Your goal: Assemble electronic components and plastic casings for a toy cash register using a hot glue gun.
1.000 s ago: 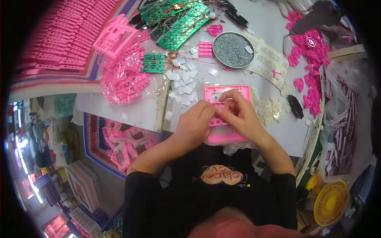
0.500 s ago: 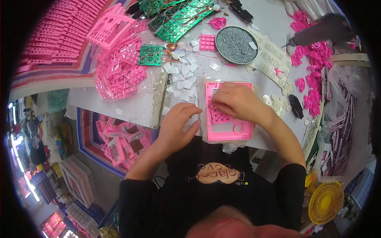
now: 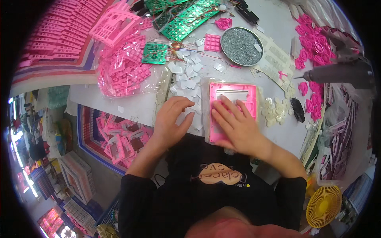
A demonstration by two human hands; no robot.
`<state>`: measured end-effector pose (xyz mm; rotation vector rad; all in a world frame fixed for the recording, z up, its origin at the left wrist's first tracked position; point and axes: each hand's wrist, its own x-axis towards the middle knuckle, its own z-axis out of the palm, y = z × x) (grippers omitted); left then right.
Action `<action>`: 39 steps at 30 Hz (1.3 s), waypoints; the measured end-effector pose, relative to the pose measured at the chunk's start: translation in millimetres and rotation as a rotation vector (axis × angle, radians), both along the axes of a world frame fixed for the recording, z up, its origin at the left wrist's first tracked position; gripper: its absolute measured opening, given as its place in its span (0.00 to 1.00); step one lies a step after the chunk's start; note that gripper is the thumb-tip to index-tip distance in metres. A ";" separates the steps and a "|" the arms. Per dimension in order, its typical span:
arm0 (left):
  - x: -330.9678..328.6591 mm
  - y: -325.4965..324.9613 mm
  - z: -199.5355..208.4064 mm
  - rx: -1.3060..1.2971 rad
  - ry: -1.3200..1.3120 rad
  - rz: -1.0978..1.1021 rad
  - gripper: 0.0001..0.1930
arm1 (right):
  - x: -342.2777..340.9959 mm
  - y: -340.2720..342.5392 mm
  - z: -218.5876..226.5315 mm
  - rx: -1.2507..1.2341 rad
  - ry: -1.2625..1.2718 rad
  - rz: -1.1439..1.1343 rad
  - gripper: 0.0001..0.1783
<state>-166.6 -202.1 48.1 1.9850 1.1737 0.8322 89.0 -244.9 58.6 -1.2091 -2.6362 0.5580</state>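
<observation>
The right hand (image 3: 241,129) lies across a pink case (image 3: 250,100), its fingers slightly spread and touching it. The case rests on clear plastic (image 3: 206,113) at the near edge of the bench (image 3: 291,133), close to scattered white squares (image 3: 186,77). The left hand (image 3: 171,123) is left of the case, thumb and fingers apart.

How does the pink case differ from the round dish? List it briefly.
The pink case is rectangular; the dish is round. The dish holds small grey pieces; the case shows none. The right hand lies on the case; neither of the hands touches the dish. Both are on the white table.
</observation>
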 end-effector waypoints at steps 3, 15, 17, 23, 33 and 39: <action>2.0 13.1 2.4 0.038 0.010 -0.024 0.15 | -9.7 -12.3 -6.4 -0.061 -0.173 0.012 0.56; -25.6 189.4 15.1 0.176 1.294 0.317 0.24 | -11.4 -14.0 -5.6 -0.040 -0.151 -0.009 0.54; -27.9 187.1 10.1 0.177 1.125 0.285 0.26 | -9.5 -13.7 -5.0 -0.034 -0.126 -0.002 0.52; -6.9 136.5 48.8 0.306 0.075 0.157 0.11 | 12.5 11.0 9.4 -0.140 0.458 -0.101 0.37; 19.4 52.5 34.2 0.784 0.048 0.020 0.13 | -13.4 85.6 20.9 -0.864 1.454 -0.502 0.08; 42.3 21.5 29.4 -0.258 -0.920 0.049 0.17 | -1.8 81.1 28.2 -0.790 1.171 -0.440 0.08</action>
